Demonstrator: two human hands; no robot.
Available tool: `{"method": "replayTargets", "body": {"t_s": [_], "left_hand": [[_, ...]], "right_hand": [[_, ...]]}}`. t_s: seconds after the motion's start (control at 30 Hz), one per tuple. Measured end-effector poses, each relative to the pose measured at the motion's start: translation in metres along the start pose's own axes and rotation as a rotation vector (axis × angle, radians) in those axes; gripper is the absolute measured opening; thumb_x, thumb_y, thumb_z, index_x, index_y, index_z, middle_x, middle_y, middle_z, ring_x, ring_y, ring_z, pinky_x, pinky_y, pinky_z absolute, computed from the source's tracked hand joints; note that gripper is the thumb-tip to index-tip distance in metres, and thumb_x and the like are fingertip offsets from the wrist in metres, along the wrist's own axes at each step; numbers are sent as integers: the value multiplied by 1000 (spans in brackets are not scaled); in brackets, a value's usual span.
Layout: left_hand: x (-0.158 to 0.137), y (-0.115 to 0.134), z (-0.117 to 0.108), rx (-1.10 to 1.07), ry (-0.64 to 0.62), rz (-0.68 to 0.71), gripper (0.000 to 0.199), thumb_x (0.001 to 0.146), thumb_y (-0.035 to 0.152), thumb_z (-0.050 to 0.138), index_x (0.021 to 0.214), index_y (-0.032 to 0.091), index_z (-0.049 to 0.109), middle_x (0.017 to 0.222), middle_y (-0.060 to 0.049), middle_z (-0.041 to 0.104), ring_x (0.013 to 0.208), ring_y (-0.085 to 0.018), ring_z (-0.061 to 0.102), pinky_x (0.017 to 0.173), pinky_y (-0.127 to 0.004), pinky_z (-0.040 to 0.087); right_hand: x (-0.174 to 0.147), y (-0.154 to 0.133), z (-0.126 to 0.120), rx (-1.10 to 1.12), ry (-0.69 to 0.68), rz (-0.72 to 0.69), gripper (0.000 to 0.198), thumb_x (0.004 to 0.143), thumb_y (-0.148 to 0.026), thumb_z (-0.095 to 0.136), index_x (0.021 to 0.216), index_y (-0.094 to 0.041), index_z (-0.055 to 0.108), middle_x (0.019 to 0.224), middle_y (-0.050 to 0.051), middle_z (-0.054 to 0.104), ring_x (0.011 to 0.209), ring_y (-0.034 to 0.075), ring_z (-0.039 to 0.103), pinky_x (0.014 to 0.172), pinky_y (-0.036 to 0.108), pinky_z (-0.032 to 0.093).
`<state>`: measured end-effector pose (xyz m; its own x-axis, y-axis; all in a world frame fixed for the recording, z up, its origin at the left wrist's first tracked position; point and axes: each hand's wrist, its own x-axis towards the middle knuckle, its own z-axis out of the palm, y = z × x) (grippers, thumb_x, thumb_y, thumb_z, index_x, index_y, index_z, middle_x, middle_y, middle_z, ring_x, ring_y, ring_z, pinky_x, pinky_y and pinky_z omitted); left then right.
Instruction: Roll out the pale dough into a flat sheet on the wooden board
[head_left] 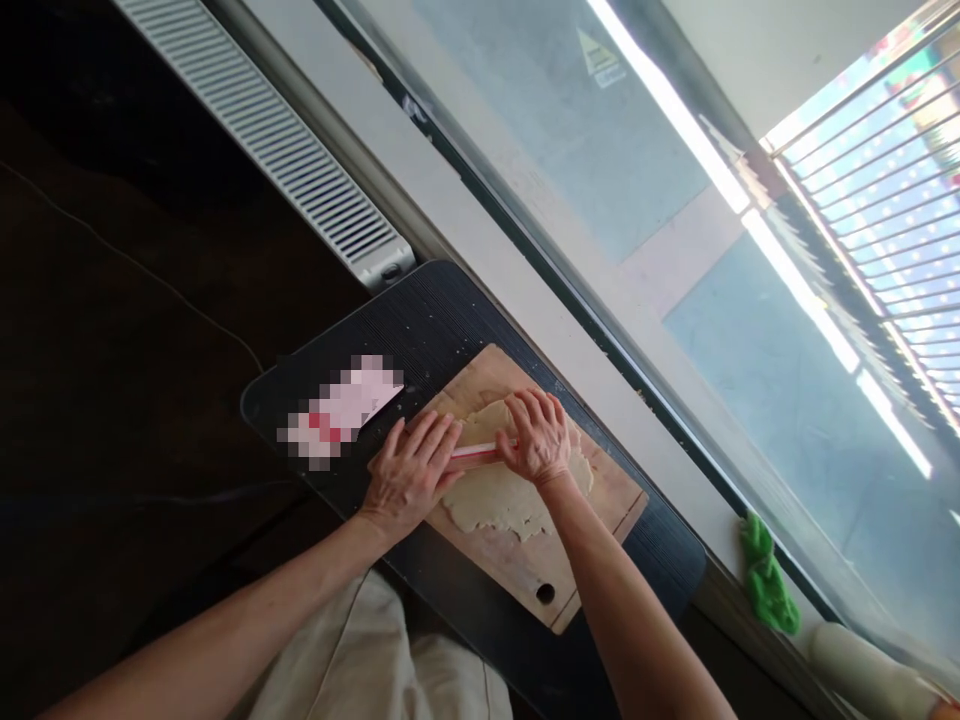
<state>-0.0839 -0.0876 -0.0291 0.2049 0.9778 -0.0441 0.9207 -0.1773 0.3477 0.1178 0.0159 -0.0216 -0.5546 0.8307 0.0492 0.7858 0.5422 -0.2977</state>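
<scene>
Window: the big one on my feed, glass (517, 140) running slantwise across the upper right, with a pale sill (480, 240) along its foot.
Table: dark top (401, 310), rounded corners, set just beside that sill, and I spot pale specks on it.
Radiator: white and slatted (262, 130), upper left, its end near the table's far corner.
Board: wooden (510, 590), lying flat on the table, a dark hole at its near end.
Dough: here's the centre of it, a pale sheet (510, 505) spread on the board, ragged at the edges; it lies under and between the hands, most of it on the wearer's side of them, some showing beyond.
Left hand: palm down (412, 475) at the board's left side, fingers stretched out flat over one end of the rod, not wrapped round it.
Right hand: over the dough (538, 435), fingers bent, thumb at the rod's other end; whether it truly grips, I cannot tell.
Blurred item: pinkish white, pixelated (345, 405), on the table to the left of the left hand.
Green bundle: on the sill (766, 575), well apart from both hands.
Rod: a slim red-and-white length (474, 453) bridging the two hands, across the dough.
</scene>
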Motion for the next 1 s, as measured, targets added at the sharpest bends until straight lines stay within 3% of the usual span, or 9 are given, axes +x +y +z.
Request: {"method": "replayTargets", "body": {"t_s": [0.07, 0.17, 0.27, 0.4, 0.63, 0.87, 1.0], "left_hand": [[2, -1, 1, 2, 1, -25, 61, 91, 40, 44, 147, 20, 29, 149, -11, 36, 139, -30, 31, 111, -55, 25], [4, -2, 2, 1, 6, -42, 60, 91, 40, 44, 146, 20, 32, 149, -12, 35, 139, -30, 31, 110, -56, 25], [-2, 3, 0, -23, 7, -36, 58, 90, 36, 46, 145, 23, 33, 150, -11, 35, 139, -30, 30, 112, -55, 23], [-7, 11, -1, -48, -19, -30, 62, 90, 37, 46, 147, 20, 29, 149, -10, 36, 140, -28, 29, 115, -55, 17], [18, -5, -2, 1, 16, -160, 61, 91, 43, 42, 146, 18, 32, 152, -11, 31, 141, -31, 25, 114, -57, 16], [8, 7, -5, -12, -25, -139, 60, 89, 48, 46, 143, 22, 39, 153, -10, 28, 142, -36, 21, 110, -59, 22], [11, 6, -2, -14, -11, -178, 65, 89, 49, 44, 145, 17, 34, 152, -12, 31, 140, -34, 25, 111, -58, 22]], "right_hand": [[26, 5, 2, 2, -49, -55, 39, 84, -35, 51, 120, -20, 57, 126, 9, 55, 126, 25, 40, 113, 44, 20], [53, 5, 3, -17, -64, -3, 36, 85, -32, 50, 118, -20, 57, 126, 8, 55, 126, 24, 40, 115, 45, 15], [34, -2, 1, -59, -33, 116, 42, 86, -30, 47, 127, -20, 52, 137, 9, 48, 132, 24, 33, 115, 47, 13], [1, -5, 0, -69, -46, 123, 46, 85, -28, 48, 130, -20, 50, 143, 8, 43, 136, 25, 30, 115, 47, 13], [81, -1, 11, -15, -22, 112, 50, 85, -29, 49, 134, -16, 44, 140, 10, 44, 135, 24, 30, 115, 47, 12], [25, 1, 7, -55, 34, 134, 42, 84, -26, 47, 124, -18, 53, 136, 9, 49, 131, 25, 35, 113, 45, 19], [59, 1, 12, -57, 14, 84, 44, 83, -26, 48, 125, -18, 52, 135, 9, 49, 131, 24, 35, 114, 45, 16]]}}
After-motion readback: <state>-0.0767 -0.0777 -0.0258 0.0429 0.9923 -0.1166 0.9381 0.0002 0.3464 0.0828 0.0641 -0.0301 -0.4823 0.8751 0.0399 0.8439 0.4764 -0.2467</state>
